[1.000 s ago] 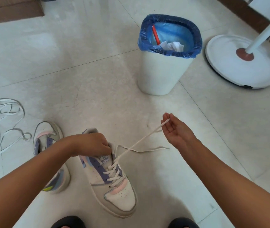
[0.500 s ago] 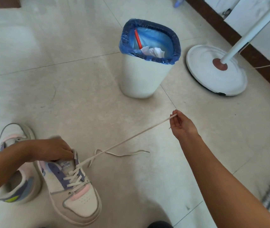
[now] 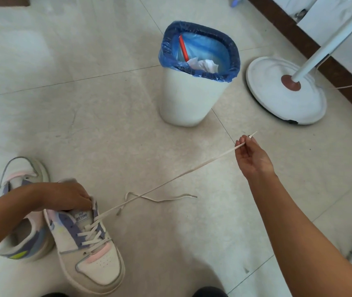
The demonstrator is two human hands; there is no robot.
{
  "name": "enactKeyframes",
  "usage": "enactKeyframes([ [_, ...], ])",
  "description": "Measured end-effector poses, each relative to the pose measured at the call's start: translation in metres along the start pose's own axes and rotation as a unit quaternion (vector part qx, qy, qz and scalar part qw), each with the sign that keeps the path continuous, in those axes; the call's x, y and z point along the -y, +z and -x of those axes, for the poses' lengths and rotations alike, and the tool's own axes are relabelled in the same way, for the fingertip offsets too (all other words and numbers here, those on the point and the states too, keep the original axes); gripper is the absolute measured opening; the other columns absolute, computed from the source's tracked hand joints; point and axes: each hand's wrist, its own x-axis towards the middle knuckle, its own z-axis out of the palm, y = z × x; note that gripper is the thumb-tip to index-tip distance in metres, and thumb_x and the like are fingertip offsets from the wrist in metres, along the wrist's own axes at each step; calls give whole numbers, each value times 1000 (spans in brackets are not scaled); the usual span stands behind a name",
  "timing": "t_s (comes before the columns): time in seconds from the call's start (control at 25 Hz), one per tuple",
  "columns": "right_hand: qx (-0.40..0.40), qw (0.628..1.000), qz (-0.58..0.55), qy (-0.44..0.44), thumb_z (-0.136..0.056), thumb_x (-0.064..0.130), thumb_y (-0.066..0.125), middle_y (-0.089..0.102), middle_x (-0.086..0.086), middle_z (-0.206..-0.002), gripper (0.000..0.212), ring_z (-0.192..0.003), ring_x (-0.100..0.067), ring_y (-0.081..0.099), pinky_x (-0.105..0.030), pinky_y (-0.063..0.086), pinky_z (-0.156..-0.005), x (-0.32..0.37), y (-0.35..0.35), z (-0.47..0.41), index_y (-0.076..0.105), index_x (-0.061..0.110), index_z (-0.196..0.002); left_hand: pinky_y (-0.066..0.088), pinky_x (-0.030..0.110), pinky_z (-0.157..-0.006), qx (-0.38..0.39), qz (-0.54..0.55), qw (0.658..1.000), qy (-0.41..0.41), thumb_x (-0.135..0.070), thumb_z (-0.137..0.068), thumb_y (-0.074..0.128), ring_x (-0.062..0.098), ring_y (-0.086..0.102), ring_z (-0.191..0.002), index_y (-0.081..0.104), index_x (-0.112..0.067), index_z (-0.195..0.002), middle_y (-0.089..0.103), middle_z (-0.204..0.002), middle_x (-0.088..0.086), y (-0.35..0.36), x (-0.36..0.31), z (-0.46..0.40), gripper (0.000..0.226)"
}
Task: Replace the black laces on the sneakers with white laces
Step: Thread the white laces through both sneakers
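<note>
— Where was the white lace (image 3: 170, 179)?
— Threaded through the sneaker (image 3: 89, 249) on the floor (image 3: 106, 136), pulled taut.
— And the fingers?
— Right hand (image 3: 253, 159) pinched the lace's tip; left hand (image 3: 68, 197) curled, gripping the sneaker's collar.

Bright, even daylight, soft glare on the floor tiles (image 3: 42, 50), faint shadows, wide-angle bending at the edges.

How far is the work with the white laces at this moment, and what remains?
Done: the near sneaker already has a white lace crossed through most eyelets. In hand: the right hand pinches one lace end and pulls it taut, while the left hand holds the sneaker's collar; the other end lies loose on the floor. Left: finishing the top, and the second sneaker, which shows no lace.
</note>
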Motion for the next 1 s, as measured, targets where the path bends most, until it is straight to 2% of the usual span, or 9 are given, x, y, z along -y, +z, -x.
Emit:
enactKeyframes([
  [0.12,103,987,124,-17,-87,-2,57,63,-3,-78,15,-66,-11,62,-25,56,-75,-14,8,22,64,10,-91,35,17,-64,-7,-28,999,24,-28,-96,49,23,60,-76,66,1,-86,67,-84,16,-10,-21,18,35],
  [0.2,178,949,260,-31,-81,4,68,68,-3,-77,13,-68,-14,64,-28,56,-78,-36,14,53,74,14,-87,34,21,-65,-19,-13,999,28,-27,-97,47,35,57,-99,64,6,-94,63,-104,26,-13,-33,23,37],
  [0.24,212,915,340,-51,-78,8,72,71,-2,-76,12,-69,-15,66,-26,56,-76,-49,16,71,77,17,-84,35,21,-65,-23,11,999,25,-27,-96,48,37,56,-99,65,5,-94,62,-104,26,-16,-38,24,36],
  [0.36,325,774,520,-154,-76,14,75,73,5,-78,14,-71,-9,67,-13,50,-70,-82,22,117,77,27,-77,44,28,-69,-33,108,993,34,-31,-93,51,22,54,-74,60,-12,-81,58,-79,6,-25,-53,27,24],
  [0.48,449,607,563,-335,-79,11,73,70,1,-79,5,-74,-10,63,-18,49,-70,-97,32,136,75,15,-82,38,27,-60,-27,158,982,104,-28,-90,53,14,44,-58,52,-13,-63,50,-59,-2,-32,-68,36,31],
  [0.6,485,439,557,-512,-85,11,67,68,-6,-77,11,-68,-23,61,-31,49,-59,-97,40,132,75,5,-80,45,25,-61,-3,198,971,133,-30,-90,55,13,56,-58,61,-13,-66,64,-63,-1,-37,-79,46,30],
  [0.68,484,376,542,-576,-86,8,65,67,-8,-74,14,-65,-26,61,-32,47,-57,-94,43,129,74,4,-77,49,27,-65,-5,204,970,132,-30,-89,55,15,63,-64,65,-10,-73,71,-73,5,-39,-86,49,27],
  [0.8,480,324,525,-623,-87,5,63,67,-8,-73,17,-66,-26,62,-31,46,-60,-91,42,128,73,3,-74,53,29,-71,-20,207,971,120,-29,-89,55,19,68,-70,67,-10,-77,73,-80,7,-39,-91,54,26],
  [1.0,488,318,507,-635,-86,4,66,67,-8,-73,14,-67,-26,63,-31,45,-63,-89,37,131,73,2,-74,53,33,-75,-31,209,972,107,-30,-88,55,23,69,-76,68,-8,-80,73,-80,7,-37,-93,57,26],
])
